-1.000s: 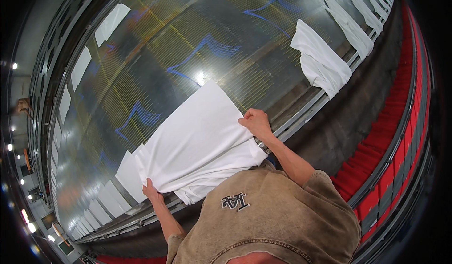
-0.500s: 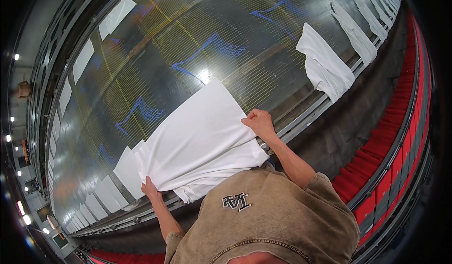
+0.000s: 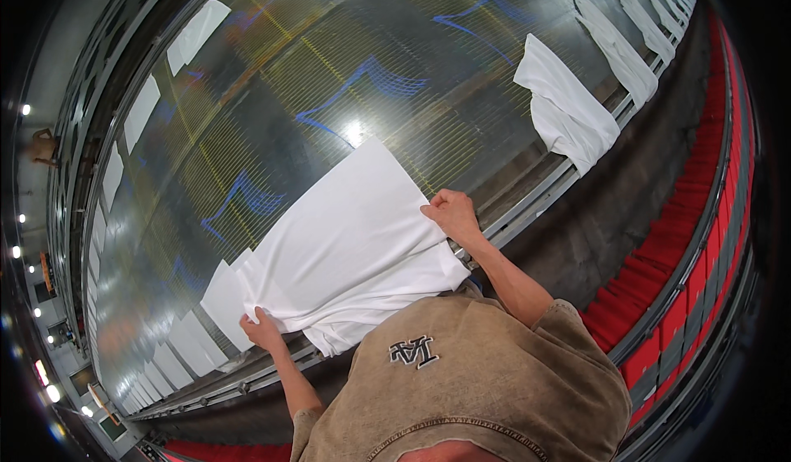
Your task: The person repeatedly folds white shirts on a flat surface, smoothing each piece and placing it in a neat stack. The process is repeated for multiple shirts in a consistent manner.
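A large white fabric panel (image 3: 338, 223) lies over the near edge of the long dark table (image 3: 329, 58), directly in front of me. Its far part is spread fairly smooth, while its near part bunches into folds against my shirt. At the panel's right edge, my right hand (image 3: 451, 213) pinches the cloth between thumb and fingers. My left hand (image 3: 264, 331) is at the near left corner, thumb and fingertips closed on the cloth's edge. Beyond the panel, yellow lines and blue net-like markings show on the table's surface.
Another white fabric piece (image 3: 564, 107) lies crumpled over the table edge at right, with several more behind it. Flat white pieces (image 3: 198, 342) line the edge at left, and others (image 3: 198, 37) the far side. A metal rail (image 3: 527, 202) borders the table; red fabric (image 3: 659, 256) hangs behind at right.
My left hand has shifted slightly, its fingers now further apart at the panel's corner. My right hand keeps its pinch, and the panel lies almost unchanged.
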